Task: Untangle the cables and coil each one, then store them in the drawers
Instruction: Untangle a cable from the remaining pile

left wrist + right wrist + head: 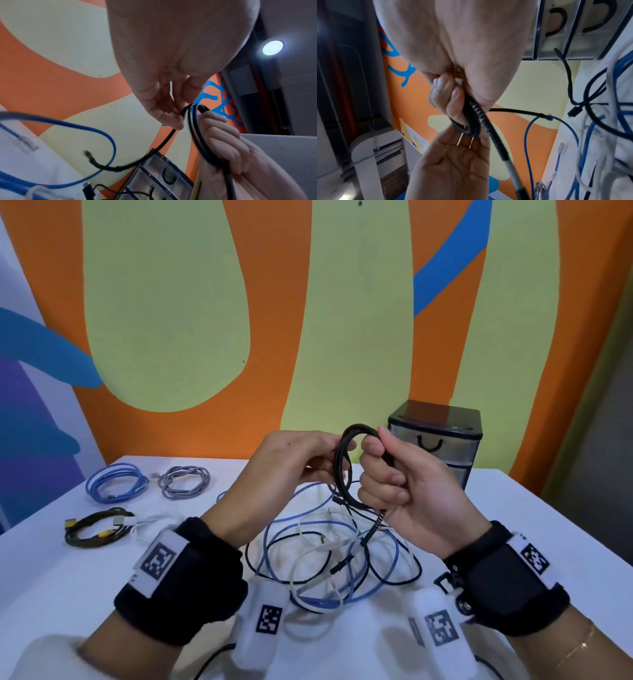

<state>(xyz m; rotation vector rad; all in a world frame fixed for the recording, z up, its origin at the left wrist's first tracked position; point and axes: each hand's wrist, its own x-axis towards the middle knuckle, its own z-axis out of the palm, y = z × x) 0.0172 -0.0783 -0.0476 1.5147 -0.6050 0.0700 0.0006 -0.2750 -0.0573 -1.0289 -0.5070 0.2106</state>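
**Now coiling the black cable over the tangle**

Midway, the black cable (343, 463) is held up in the air above the table (513, 508), wound into a few loops, with its loose tail hanging down into the tangle (329, 556) of blue, white and black leads. The loops are gripped by the right hand (400, 484), whose fingers are curled tight round the bundle and a ribbed strain relief. The free strand is pinched by the left hand (291, 453) between thumb and fingertips, the other fingers being loosely bent.

To do the step well, each new turn should be laid to the same size as those already held, and the strand let slide through the left pinch so no twist is wound in. The tail is best drawn slowly, since it seems to pass among the other leads and could drag them up. The right grip should be kept firm, or the loops may spring apart.

Three coils (116, 484) are laid at the table's left. The drawers (436, 446) stand shut at the back right.
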